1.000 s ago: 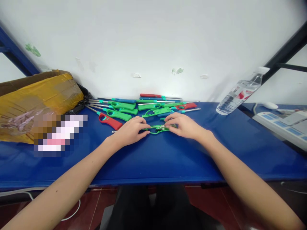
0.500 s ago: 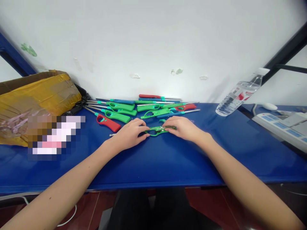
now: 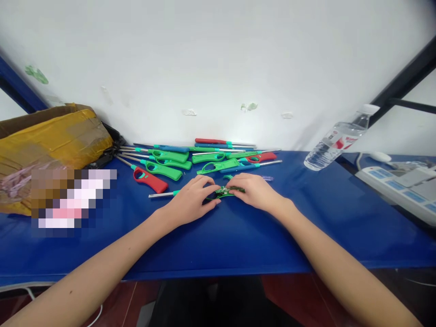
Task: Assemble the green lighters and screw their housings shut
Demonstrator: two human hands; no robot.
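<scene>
Both hands rest on the blue table (image 3: 238, 231) and grip one green long-nosed lighter (image 3: 225, 191) that lies opened, with small inner parts showing. My left hand (image 3: 192, 198) pinches its left end, and the metal tube (image 3: 160, 195) sticks out past the fingers to the left. My right hand (image 3: 254, 190) pinches the right end. Just behind them lies a pile of green, red and blue lighters (image 3: 190, 156) against the wall.
A taped cardboard box (image 3: 51, 141) sits at the left with a blurred patch in front. A water bottle (image 3: 335, 143) lies tilted at the right, beside a white power strip (image 3: 398, 186) and a mouse (image 3: 379, 156). The table's front edge runs below my forearms.
My hands have closed in toward each other on the green lighter, hiding more of its body. The view has tilted slightly, so everything sits a little lower and more to the left.
</scene>
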